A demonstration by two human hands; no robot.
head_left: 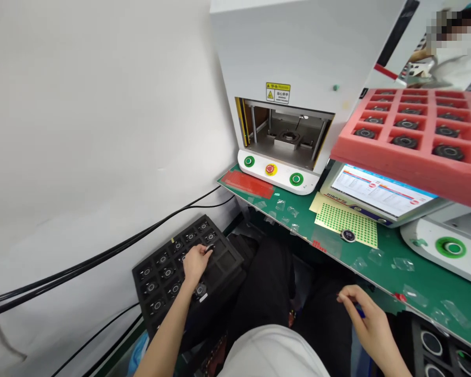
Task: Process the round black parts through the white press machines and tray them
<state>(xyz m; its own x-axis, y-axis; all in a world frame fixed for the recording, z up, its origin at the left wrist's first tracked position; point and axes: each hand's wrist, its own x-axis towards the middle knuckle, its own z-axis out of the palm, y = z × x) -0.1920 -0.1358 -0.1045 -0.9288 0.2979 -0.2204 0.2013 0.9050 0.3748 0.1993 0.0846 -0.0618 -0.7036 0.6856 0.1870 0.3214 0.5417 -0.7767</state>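
Note:
My left hand (195, 264) is over the black foam tray (227, 256) at lower left, thumb and fingers closed on a small dark round part (209, 247). Round black parts with ring-shaped centres sit in several pockets around it, and pockets on the tray's right side show bare foam. Above my lap, near the bench's front edge, my right hand (363, 311) is closed in a pinch. Whatever may be between those fingertips is too small to make out. A round dark disc with a light rim (348, 235) lies on the sheet of green dots (349, 220).
A white press machine (282, 57) with button panel (278, 173) stands behind the green bench (298, 209). Right of it, a pink foam tray (408, 162) of parts sits above a screen (380, 188). Black cables (113, 251) run along the wall. Another person is at upper right.

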